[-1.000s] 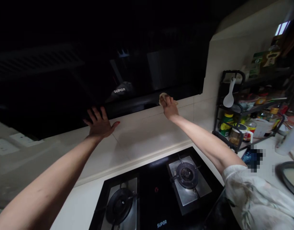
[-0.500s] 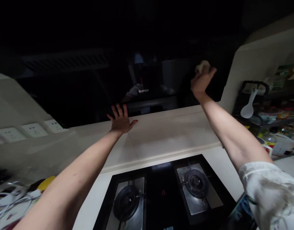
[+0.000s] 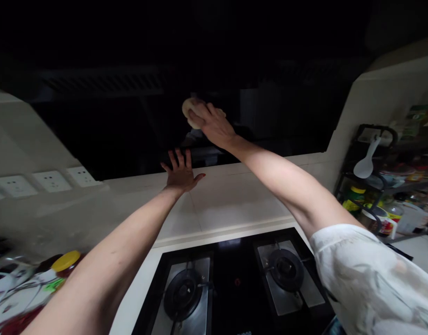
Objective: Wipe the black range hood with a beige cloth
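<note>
Pale cloth (image 3: 190, 111) pressed on dark glossy range hood (image 3: 270, 107) panel, clenched under right hand (image 3: 214, 124). Left hand (image 3: 181, 173) flat, fingers spread, grasping nothing, on tiled wall (image 3: 231, 195) at hood's lower edge. 2 burners of gas hob (image 3: 235, 288) below.

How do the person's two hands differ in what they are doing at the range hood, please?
The left hand lies flat and open, fingers spread, on the pale tiled wall by the hood's lower edge; the right hand is higher, closed on a pale cloth against the dark range hood. The left hand holds nothing. Both arms reach out over the gas stove.
</note>
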`<state>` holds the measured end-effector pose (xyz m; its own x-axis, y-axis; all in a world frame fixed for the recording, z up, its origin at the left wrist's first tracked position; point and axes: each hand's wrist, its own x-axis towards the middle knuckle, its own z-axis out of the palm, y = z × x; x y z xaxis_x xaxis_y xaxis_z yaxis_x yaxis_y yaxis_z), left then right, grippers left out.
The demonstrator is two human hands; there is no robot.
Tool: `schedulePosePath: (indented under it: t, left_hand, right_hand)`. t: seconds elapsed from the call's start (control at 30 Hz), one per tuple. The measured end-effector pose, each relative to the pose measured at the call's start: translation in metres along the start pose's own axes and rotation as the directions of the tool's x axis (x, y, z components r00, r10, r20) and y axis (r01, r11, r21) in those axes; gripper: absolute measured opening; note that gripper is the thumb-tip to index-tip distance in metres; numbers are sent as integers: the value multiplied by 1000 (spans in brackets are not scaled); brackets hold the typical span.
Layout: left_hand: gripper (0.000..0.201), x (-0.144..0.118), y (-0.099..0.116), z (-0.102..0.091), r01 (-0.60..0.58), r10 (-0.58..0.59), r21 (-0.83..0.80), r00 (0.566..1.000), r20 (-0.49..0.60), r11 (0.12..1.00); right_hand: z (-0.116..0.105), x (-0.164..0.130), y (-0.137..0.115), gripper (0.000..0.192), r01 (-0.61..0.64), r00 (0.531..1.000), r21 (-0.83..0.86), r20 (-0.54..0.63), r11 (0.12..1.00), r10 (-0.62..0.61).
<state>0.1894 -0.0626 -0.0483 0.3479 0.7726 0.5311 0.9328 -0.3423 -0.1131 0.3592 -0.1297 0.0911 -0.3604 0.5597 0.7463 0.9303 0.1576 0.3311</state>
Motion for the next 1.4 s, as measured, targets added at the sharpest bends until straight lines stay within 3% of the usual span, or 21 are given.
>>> schedulePosePath:
  t: [0.1, 0.17, 0.27, 0.33, 0.37, 0.47, 0.5, 0.63, 0.67, 0.7, 0.77, 0.9, 0.93, 1.0, 1.1, 1.2, 1.4]
  left_hand:
    - [114, -1, 0, -2, -7, 7, 0, 1000, 17, 1000]
    - [115, -1, 0, -3, -6, 6, 2, 1000, 24, 1000]
    - [116, 0, 1, -2, -1, 1, 14, 1000, 26, 1000]
    - [116, 0, 1, 0, -2, 2, 18, 1000, 31, 1000]
    - [117, 1, 1, 0, -6, 5, 18, 999, 34, 1000]
    - [117, 1, 1, 2, -13, 13, 2, 999, 33, 1000]
    - [118, 2, 1, 3, -16, 16, -5, 999, 28, 1000]
    - [118, 2, 1, 4, -29, 29, -22, 1000, 12, 999]
    - [118, 1, 1, 5, -32, 32, -22, 999, 11, 999]
    - [118, 1, 1, 5, -35, 36, -20, 999, 9, 999]
    - [118, 1, 1, 5, -40, 40, -14, 999, 2, 999]
    - [116, 1, 1, 5, -44, 44, -20, 999, 0, 999]
    - [115, 1, 1, 5, -43, 43, -24, 999, -1, 999]
    - [116, 1, 1, 5, -43, 43, -25, 999, 2, 999]
    - [116, 1, 1, 5, -36, 36, 1, 999, 20, 999]
    - [115, 0, 1, 4, -34, 34, 33, 999, 22, 999]
    - [117, -1, 1, 4, -37, 36, 60, 999, 19, 997]
  right_hand:
    - [1, -25, 50, 62, -163, 985, 36, -53, 986, 165]
    - [1, -47, 90, 62, -312, 941, 62, -121, 948, 318]
    - [-2, -86, 147, 60, -487, 813, 171, -271, 856, 516]
    - [-7, -110, 176, 60, -520, 716, 293, -362, 802, 596]
    - [-10, -119, 185, 60, -503, 699, 349, -373, 790, 610]
    - [-17, -124, 193, 64, -447, 717, 458, -330, 768, 614]
    - [-17, -118, 189, 66, -463, 697, 477, -325, 747, 639]
    - [-10, -72, 143, 68, -721, 440, 411, -350, 558, 827]
    - [-6, -59, 126, 70, -773, 415, 357, -340, 524, 844]
    - [-2, -47, 108, 73, -798, 425, 303, -328, 521, 843]
    - [8, -27, 69, 73, -756, 538, 228, -318, 614, 781]
    - [21, 8, 0, 62, -420, 851, 156, -275, 894, 447]
    - [21, 17, -12, 61, -332, 904, 132, -237, 934, 355]
    - [18, 31, -26, 60, -196, 964, 80, -164, 977, 207]
    - [10, 41, -17, 60, -103, 985, 25, -138, 994, 105]
    - [4, 26, 19, 60, -182, 957, 24, -226, 983, 182]
    - [8, -44, 103, 61, -576, 761, -16, -375, 817, 529]
